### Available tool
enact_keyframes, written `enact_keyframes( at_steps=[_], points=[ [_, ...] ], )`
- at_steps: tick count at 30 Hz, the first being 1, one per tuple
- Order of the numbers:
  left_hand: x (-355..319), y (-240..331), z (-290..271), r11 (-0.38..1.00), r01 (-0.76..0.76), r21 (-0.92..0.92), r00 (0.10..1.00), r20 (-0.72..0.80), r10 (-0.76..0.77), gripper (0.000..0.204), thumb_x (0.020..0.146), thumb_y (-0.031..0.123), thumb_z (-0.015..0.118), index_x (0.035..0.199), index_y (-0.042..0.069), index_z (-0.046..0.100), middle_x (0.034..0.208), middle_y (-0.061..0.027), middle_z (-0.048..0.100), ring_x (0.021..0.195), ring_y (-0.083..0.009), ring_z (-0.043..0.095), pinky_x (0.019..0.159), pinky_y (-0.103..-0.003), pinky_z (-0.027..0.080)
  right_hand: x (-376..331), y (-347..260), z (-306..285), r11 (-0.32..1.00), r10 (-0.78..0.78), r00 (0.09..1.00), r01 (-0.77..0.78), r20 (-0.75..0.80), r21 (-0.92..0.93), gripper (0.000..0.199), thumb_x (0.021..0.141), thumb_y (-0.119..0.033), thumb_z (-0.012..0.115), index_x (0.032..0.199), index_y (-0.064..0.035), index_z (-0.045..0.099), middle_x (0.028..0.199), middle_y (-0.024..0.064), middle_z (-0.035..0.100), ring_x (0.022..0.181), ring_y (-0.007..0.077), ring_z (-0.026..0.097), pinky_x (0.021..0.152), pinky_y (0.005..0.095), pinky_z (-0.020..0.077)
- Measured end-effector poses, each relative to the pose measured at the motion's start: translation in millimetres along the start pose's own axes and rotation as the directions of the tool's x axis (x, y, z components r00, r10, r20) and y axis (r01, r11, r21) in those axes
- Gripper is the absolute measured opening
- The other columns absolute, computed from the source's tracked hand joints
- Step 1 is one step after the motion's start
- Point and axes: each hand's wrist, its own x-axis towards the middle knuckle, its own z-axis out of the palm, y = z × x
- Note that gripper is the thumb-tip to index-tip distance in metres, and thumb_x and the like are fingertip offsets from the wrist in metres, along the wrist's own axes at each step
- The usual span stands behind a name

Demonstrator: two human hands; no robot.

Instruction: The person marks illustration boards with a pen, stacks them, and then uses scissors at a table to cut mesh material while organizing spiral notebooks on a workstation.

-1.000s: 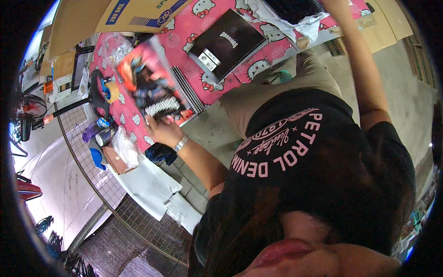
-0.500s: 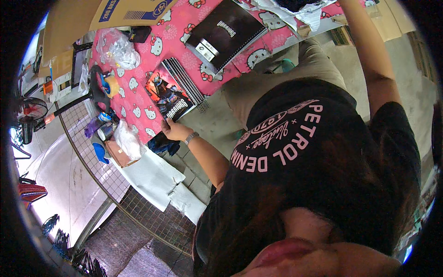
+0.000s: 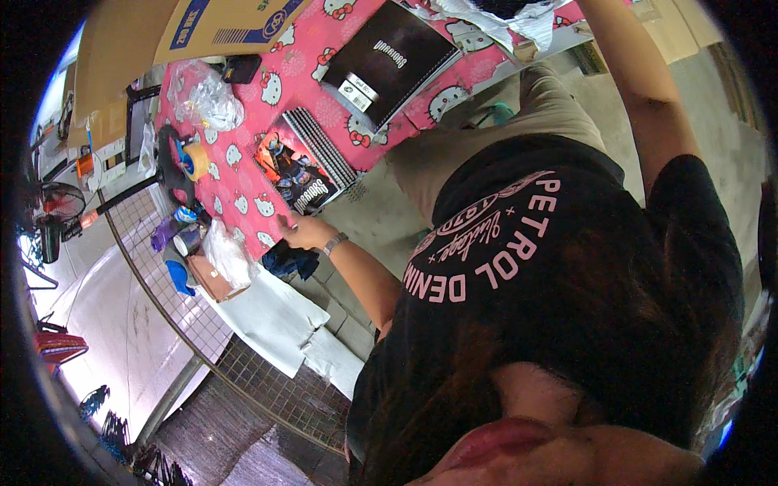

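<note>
My left hand [image 3: 305, 234] rests at the table's near edge, just below a stack of spiral-bound notebooks [image 3: 304, 162]. Its fingers are loosely stretched, with nothing seen in them. The top notebook has a colourful armoured figure on its cover, and the spiral bindings are fanned along the right side. Farther back lies a larger stack of black spiral notebooks [image 3: 391, 65] with a white label. My right forearm [image 3: 628, 61] reaches up past the upper edge, so my right hand is out of sight.
A pink patterned cloth [image 3: 235, 186] covers the table. Around it are a cardboard box [image 3: 231, 28], a crumpled clear plastic bag [image 3: 212, 97], a tape roll [image 3: 195, 162] and a brown pouch [image 3: 217, 279]. White crumpled paper [image 3: 486, 20] lies at the far edge.
My left hand has slid slightly down and away from the notebook stack's lower corner. My right arm has shifted slightly left. The notebooks keep their places on the table.
</note>
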Motion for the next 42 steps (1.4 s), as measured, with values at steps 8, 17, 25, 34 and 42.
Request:
enact_keyframes(
  at_steps=[8, 17, 25, 34, 42],
  points=[
    [-87, 194, 59, 0.333, -0.799, -0.501, 0.196, 0.306, 0.932, 0.041, 0.079, 0.03, 0.073, 0.111, 0.007, 0.064, 0.118, -0.0125, 0.061, 0.108, -0.0341, 0.055, 0.094, -0.045, 0.044, 12, -7, 28, 0.985, -0.11, 0.994, 0.11, 0.003, -0.135, 0.034, 0.077, -0.03, 0.07, 0.101, -0.0061, 0.072, 0.087, 0.0197, 0.07, 0.081, 0.0348, 0.068, 0.076, 0.0414, 0.0541],
    [-102, 196, 68, 0.252, -0.85, -0.463, -0.086, 0.594, 0.8, 0.04, 0.083, 0.021, 0.061, 0.122, 0.011, 0.058, 0.118, -0.0083, 0.063, 0.093, -0.0299, 0.065, 0.077, -0.039, 0.055, 16, -12, 33, 0.952, -0.195, 0.98, 0.198, 0.037, -0.234, 0.033, 0.075, -0.031, 0.073, 0.094, -0.0036, 0.073, 0.091, 0.0198, 0.069, 0.084, 0.0353, 0.067, 0.078, 0.0429, 0.0529],
    [-43, 248, 10, 0.346, -0.843, -0.411, 0.1, 0.513, 0.853, 0.032, 0.084, 0.011, 0.055, 0.115, 0.007, 0.059, 0.11, -0.0133, 0.064, 0.093, -0.0319, 0.063, 0.077, -0.044, 0.048, 19, -14, 18, 0.987, -0.095, 0.995, 0.092, -0.017, -0.134, 0.025, 0.074, -0.023, 0.071, 0.094, -0.0081, 0.074, 0.093, 0.0182, 0.07, 0.084, 0.0349, 0.067, 0.077, 0.0429, 0.0534],
    [-66, 242, 38, 0.345, -0.844, -0.41, 0.226, 0.31, 0.923, 0.02, 0.085, 0.02, 0.059, 0.102, 0.008, 0.062, 0.095, -0.0085, 0.063, 0.093, -0.028, 0.056, 0.081, -0.042, 0.035, -46, -117, -61, 0.805, -0.593, 0.802, 0.592, -0.078, -0.032, 0.022, 0.083, -0.016, 0.054, 0.093, -0.0054, 0.071, 0.084, 0.0185, 0.067, 0.073, 0.0349, 0.063, 0.069, 0.0436, 0.0509],
    [-47, 238, 39, 0.255, -0.753, -0.606, 0.098, 0.281, 0.955, 0.015, 0.085, 0.019, 0.062, 0.097, 0.01, 0.065, 0.093, -0.0046, 0.063, 0.094, -0.0249, 0.056, 0.087, -0.039, 0.033, -172, -165, -45, 0.563, -0.769, 0.592, 0.45, 0.241, 0.693, 0.019, 0.089, -0.016, 0.065, 0.102, -0.0028, 0.068, 0.092, 0.0146, 0.065, 0.085, 0.0272, 0.063, 0.075, 0.0352, 0.0487]
  ],
)
